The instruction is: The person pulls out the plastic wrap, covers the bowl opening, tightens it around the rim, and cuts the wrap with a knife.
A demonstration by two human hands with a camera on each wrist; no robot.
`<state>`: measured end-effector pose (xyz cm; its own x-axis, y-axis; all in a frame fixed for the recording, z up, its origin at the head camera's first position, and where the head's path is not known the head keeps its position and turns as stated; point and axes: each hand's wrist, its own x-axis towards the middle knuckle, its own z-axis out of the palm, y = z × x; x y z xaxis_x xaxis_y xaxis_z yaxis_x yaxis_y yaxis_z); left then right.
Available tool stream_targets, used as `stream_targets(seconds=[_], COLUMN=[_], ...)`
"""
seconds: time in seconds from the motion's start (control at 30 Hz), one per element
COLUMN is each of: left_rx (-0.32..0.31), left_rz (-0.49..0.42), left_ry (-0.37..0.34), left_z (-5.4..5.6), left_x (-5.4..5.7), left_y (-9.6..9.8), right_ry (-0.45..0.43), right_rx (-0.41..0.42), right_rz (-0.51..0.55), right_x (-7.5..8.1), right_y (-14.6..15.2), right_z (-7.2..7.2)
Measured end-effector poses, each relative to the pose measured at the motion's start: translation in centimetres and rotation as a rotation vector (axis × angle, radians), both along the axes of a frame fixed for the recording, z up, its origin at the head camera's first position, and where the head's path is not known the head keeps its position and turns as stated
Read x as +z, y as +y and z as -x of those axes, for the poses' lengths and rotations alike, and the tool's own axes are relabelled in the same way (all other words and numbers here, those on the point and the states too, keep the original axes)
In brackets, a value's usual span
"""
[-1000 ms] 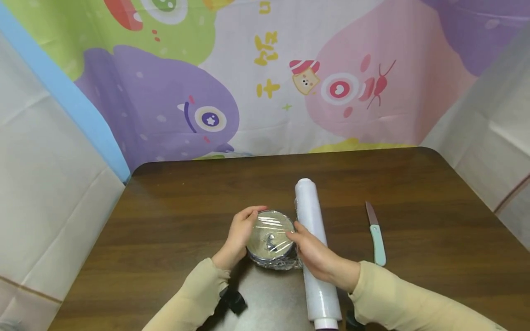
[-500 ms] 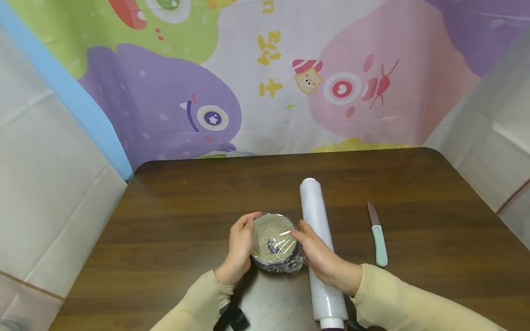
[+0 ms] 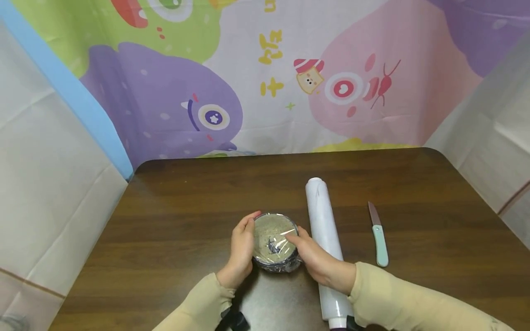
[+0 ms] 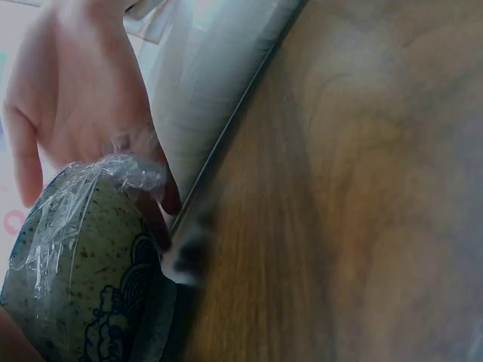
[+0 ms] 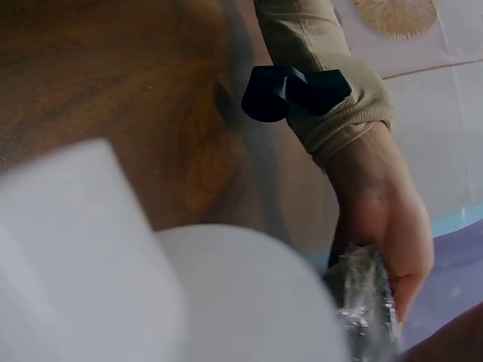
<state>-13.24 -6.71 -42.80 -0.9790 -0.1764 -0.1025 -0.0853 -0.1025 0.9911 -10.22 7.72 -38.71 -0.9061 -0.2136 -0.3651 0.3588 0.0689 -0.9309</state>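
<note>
A speckled, greenish-grey bowl (image 3: 271,234) with a dark blue pattern sits near the table's front, clear plastic wrap (image 4: 53,234) stretched over its mouth and clinging in creases to its side. From the left, my left hand (image 3: 240,246) grips the bowl's rim and wall. My right hand (image 3: 320,259) holds the opposite side, its thumb lying over the wrapped rim and the fingers lower on the wall. Bunched wrap shows between the right palm and the bowl in the left wrist view. Just beyond the right hand lies the plastic wrap roll (image 3: 325,220), partly covered by that hand.
A small knife (image 3: 378,243) with a mint-green handle lies to the right, blade pointing away. The brown wooden table (image 3: 198,193) meets a cartoon-printed curtain (image 3: 273,124) at the back. Pale panels (image 3: 49,151) stand on both sides.
The wrap roll has shifted slightly right, away from the bowl. The loose wrap at the bowl's right side now lies closer to the wall. Both hands stay on the bowl.
</note>
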Motion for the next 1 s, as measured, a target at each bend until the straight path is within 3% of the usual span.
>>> stream_targets(seconds=[0.17,0.37,0.5,0.83,1.0], left_rx=[0.007,0.050,0.065,0.038,0.016], left_rz=[-0.034,-0.090,-0.108,-0.067,-0.056], left_ry=[-0.005,-0.030,-0.040,-0.020,-0.018], left_z=[-0.4,-0.4,-0.5,-0.6,-0.7], left_x=[0.0,-0.2,-0.3,-0.3,0.0], left_y=[0.6,1.1,1.2,0.9,0.5], right_ry=[-0.048,-0.025,-0.034,-0.069,-0.030], right_rx=[-0.016,-0.045,-0.052,-0.038,-0.006], right_rz=[0.099,0.258,0.299,0.232,0.130], right_x=[-0.6,-1.1,-1.3,-0.6,1.2], right_y=[-0.3,-0.8,-0.8,-0.2,0.7], right_z=[0.3,0.7,0.8,0.9,1.0])
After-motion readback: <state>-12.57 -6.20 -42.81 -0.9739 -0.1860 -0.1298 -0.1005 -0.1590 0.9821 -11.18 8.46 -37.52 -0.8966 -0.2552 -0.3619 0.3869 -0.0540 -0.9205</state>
